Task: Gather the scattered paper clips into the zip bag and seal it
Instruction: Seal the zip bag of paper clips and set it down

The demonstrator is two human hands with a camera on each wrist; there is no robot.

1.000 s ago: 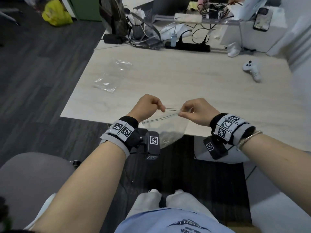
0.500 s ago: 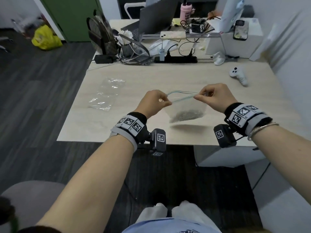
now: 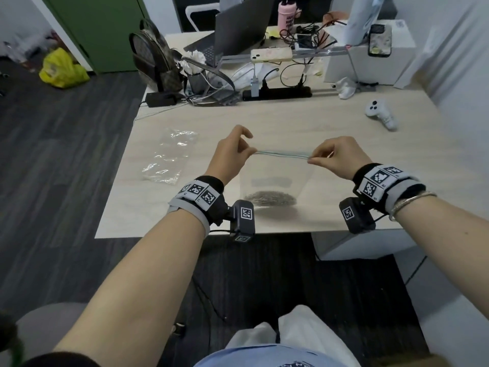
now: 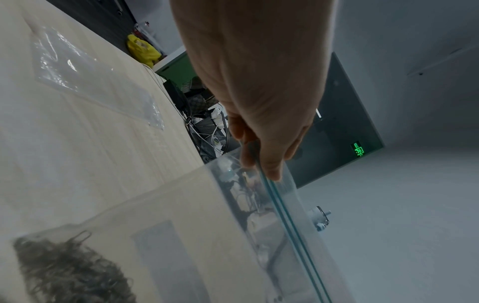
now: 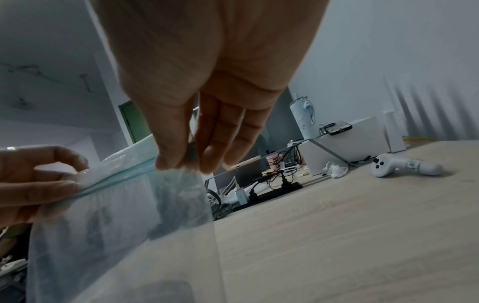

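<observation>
A clear zip bag (image 3: 275,176) hangs upright over the near part of the wooden table (image 3: 330,144), its bottom resting on the tabletop. A dark heap of paper clips (image 3: 270,198) (image 4: 70,272) lies at the bottom of the bag. My left hand (image 3: 250,152) pinches the left end of the bag's green zip strip (image 3: 280,154) (image 4: 287,217) between thumb and fingers. My right hand (image 3: 312,158) (image 5: 178,164) pinches the right end of the strip, which is stretched taut between both hands.
A second, crumpled clear plastic bag (image 3: 169,154) lies flat on the table to the left. A white game controller (image 3: 381,113) rests at the far right. A power strip (image 3: 277,92), cables, a backpack (image 3: 156,62) and a laptop (image 3: 238,30) crowd the far edge.
Both hands have carried the bag forward from the table's near edge to above the tabletop. They have spread apart, pulling the zip strip straight and flat.
</observation>
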